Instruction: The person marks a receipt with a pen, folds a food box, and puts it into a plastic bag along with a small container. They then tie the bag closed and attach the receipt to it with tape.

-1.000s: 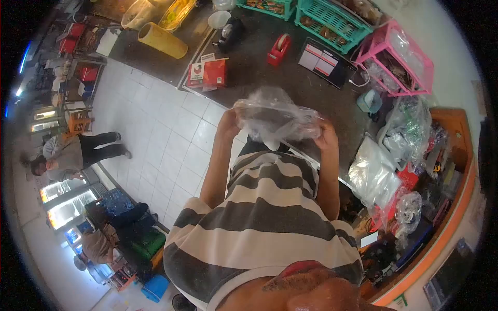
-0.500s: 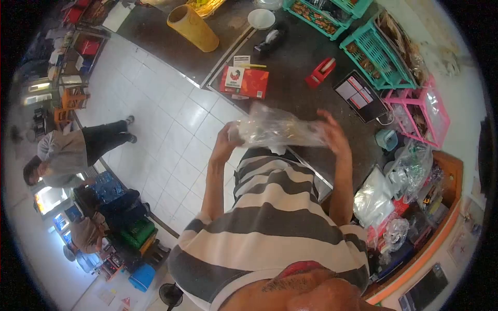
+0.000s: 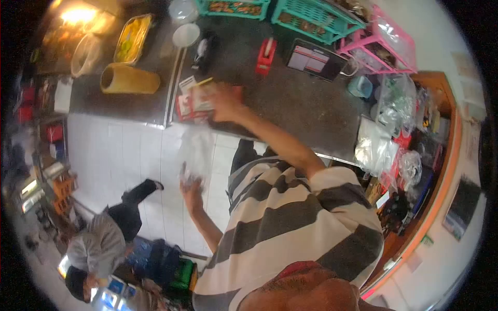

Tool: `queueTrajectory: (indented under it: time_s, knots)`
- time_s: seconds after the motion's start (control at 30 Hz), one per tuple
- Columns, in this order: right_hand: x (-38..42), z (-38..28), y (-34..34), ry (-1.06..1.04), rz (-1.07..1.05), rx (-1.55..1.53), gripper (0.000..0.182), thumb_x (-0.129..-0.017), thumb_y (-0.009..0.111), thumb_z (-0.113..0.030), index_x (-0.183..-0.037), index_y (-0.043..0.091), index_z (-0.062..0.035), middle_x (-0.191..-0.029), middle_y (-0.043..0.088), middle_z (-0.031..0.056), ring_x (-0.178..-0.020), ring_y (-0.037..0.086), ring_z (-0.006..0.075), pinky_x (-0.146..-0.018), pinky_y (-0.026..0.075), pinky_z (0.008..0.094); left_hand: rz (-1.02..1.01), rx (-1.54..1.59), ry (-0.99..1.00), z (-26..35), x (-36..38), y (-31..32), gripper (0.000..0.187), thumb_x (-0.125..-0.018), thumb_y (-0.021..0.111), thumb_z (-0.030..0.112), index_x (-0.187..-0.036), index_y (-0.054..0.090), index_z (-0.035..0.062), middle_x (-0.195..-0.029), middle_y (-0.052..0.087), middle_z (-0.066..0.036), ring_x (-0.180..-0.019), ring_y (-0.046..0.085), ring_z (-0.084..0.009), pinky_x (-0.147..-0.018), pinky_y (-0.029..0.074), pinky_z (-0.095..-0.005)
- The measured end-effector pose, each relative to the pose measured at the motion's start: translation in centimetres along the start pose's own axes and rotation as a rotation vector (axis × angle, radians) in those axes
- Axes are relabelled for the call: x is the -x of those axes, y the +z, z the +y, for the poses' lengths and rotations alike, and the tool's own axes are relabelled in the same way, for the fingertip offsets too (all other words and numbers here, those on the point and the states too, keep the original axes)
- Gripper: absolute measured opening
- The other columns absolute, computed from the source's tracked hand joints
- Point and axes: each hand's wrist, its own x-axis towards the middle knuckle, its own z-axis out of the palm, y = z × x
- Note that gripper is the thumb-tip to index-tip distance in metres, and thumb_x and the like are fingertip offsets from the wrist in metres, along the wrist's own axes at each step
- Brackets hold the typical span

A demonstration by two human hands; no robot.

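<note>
My left hand is closed on the lower end of a clear plastic bag, over the white tiled floor and in front of the counter. My right hand reaches across to the red box on the dark counter. Its fingers are smeared by motion, so their grip cannot be made out. Beside the box are a white printed card and a yellow stick-like item.
Along the counter are a red tape dispenser, a tablet, a bamboo-like tube and green baskets. Plastic bags lie at right. Another person stands at lower left.
My right hand has left the bag and moved over the red box. The bag now hangs lengthwise at my left hand, which is lower. The view has turned.
</note>
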Motion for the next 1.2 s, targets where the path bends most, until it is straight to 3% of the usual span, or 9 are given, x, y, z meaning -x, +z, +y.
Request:
queueTrajectory:
  time_s: [0.07, 0.23, 0.47, 0.53, 0.63, 0.7, 0.87, 1.03, 1.2]
  knots:
    - [5.6, 1.3, -5.1, 0.113, 0.113, -0.03, 0.078, -0.058, 0.083, -0.026, -0.127, 0.053, -0.0056, -0.12, 0.055, 0.0184, -0.112, 0.053, 0.0363, -0.096, 0.042, 0.0484, -0.197, -0.176, 0.032, 0.5, -1.6, 2.7, 0.074, -0.073, 0.064, 0.001, -0.144, 0.044, 0.0102, -0.089, 0.056, 0.002, -0.061, 0.045, -0.0065, -0.053, 0.038, -0.0196]
    - [24.6, 5.2, -12.7, 0.652, 0.076, 0.197, 0.095, -0.059, 0.087, -0.033, -0.139, 0.04, -0.0106, -0.128, 0.052, 0.0187, -0.12, 0.049, 0.0404, -0.102, 0.038, 0.0535, -0.499, 0.056, -0.221, 0.2, -4.0, 16.4, 0.027, -0.095, 0.059, 0.016, -0.121, 0.061, 0.0083, -0.087, 0.061, 0.005, -0.057, 0.045, -0.001, -0.043, 0.03, -0.0185]
    - [37.6, -1.5, -28.9, 1.033, -0.122, 0.207, 0.105, -0.056, 0.085, -0.033, -0.146, 0.036, -0.0153, -0.131, 0.048, 0.0196, -0.117, 0.047, 0.0415, -0.099, 0.037, 0.0558, -0.76, -0.151, -0.349, -7.6, -5.9, 27.5, 0.038, -0.097, 0.058, 0.035, -0.118, 0.057, 0.0035, -0.095, 0.06, -0.002, -0.083, 0.058, -0.0124, -0.07, 0.048, -0.0294]
    - [35.6, -4.2, -30.5, 0.904, -0.032, 0.247, 0.094, -0.054, 0.077, -0.011, -0.141, 0.042, -0.0147, -0.129, 0.05, 0.0164, -0.118, 0.049, 0.0399, -0.102, 0.039, 0.0484, -0.805, -0.185, -0.382, -9.9, -6.5, 28.4, 0.043, -0.098, 0.055, 0.04, -0.123, 0.055, 0.0048, -0.104, 0.059, -0.006, -0.094, 0.057, -0.0144, -0.075, 0.048, -0.0316]
    - [32.3, -5.3, -29.0, 0.645, 0.13, 0.061, 0.081, -0.065, 0.077, -0.015, -0.14, 0.046, -0.0168, -0.131, 0.047, 0.0197, -0.12, 0.045, 0.0419, -0.102, 0.037, 0.0514, -0.819, -0.144, -0.498, -15.0, -8.3, 28.8, 0.029, -0.099, 0.052, 0.031, -0.118, 0.058, 0.0099, -0.092, 0.059, 0.001, -0.079, 0.056, -0.01, -0.066, 0.046, -0.0241]
    - [29.0, -3.2, -24.9, 0.431, 0.207, -0.022, 0.084, -0.063, 0.077, -0.01, -0.14, 0.046, -0.0182, -0.133, 0.046, 0.0188, -0.122, 0.044, 0.0405, -0.106, 0.036, 0.0501, -1.07, 0.348, -0.724, -16.5, -9.1, 27.9, 0.042, -0.099, 0.052, 0.033, -0.133, 0.049, 0.0107, -0.115, 0.061, -0.006, -0.1, 0.062, -0.0181, -0.082, 0.054, -0.0305]
    - [28.0, 5.9, -9.0, 0.184, 0.204, -0.156, 0.087, -0.058, 0.082, -0.017, -0.138, 0.047, -0.02, -0.139, 0.042, 0.0141, -0.13, 0.039, 0.0387, -0.11, 0.033, 0.052, -1.089, 0.777, -0.44, -15.9, -8.3, 26.9, 0.053, -0.098, 0.051, 0.033, -0.144, 0.037, 0.0103, -0.134, 0.052, -0.012, -0.12, 0.055, -0.0306, -0.099, 0.05, -0.0461]
    - [31.7, 8.9, -6.8, 0.234, -0.135, -0.069, 0.095, -0.059, 0.085, -0.033, -0.143, 0.042, -0.0236, -0.141, 0.041, 0.0144, -0.131, 0.039, 0.0392, -0.109, 0.033, 0.056, -0.774, 0.198, -0.441, -16.4, -8.6, 25.6, 0.057, -0.098, 0.039, 0.048, -0.138, 0.047, 0.0082, -0.132, 0.056, -0.011, -0.118, 0.057, -0.0249, -0.098, 0.047, -0.0428]
    - [29.2, 9.7, -7.9, 0.337, -0.227, -0.183, 0.099, -0.058, 0.086, -0.034, -0.145, 0.04, -0.0208, -0.139, 0.044, 0.0171, -0.13, 0.04, 0.0405, -0.108, 0.034, 0.0541, -0.528, -0.02, -0.082, -20.5, -9.8, 23.5, 0.024, -0.095, 0.06, 0.016, -0.115, 0.067, 0.0042, -0.108, 0.069, -0.006, -0.096, 0.063, -0.0166, -0.087, 0.048, -0.0324]
